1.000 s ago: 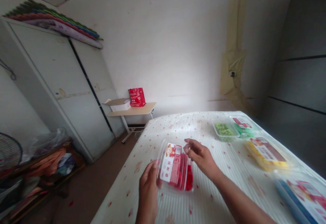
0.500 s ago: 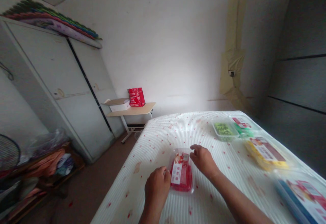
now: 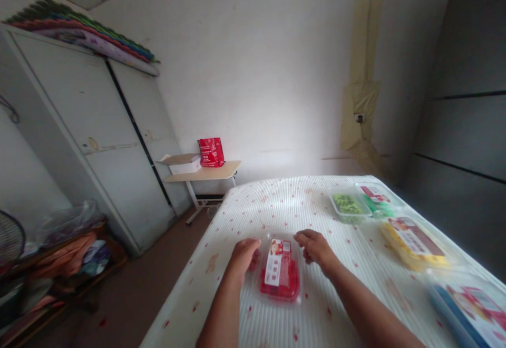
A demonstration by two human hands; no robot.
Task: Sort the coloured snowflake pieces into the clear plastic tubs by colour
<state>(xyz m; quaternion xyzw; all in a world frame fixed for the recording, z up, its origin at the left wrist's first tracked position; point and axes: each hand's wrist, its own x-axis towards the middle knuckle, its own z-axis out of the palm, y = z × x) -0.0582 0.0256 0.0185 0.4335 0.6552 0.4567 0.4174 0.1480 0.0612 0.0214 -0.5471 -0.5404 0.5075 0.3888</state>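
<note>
A clear plastic container with red contents and a printed paper label lies in front of me, its lid in place. My left hand is at its upper left edge, with fingers bent and the thumb near the rim. At the upper right corner, my right hand has its fingers pinched at the lid's edge. The fingertips' exact hold is hard to make out. To the right, a container of green pieces appears uncovered, with a labelled lid beside it.
A labelled container of yellow pieces and one with blue contents sit along the table's right side. The tabletop has a white ribbed cover with red specks. Behind stands a small desk with a red bag.
My left hand has moved up along the container's left side, from its middle to its upper edge. My right hand has stayed near the upper right corner, its fingers lower.
</note>
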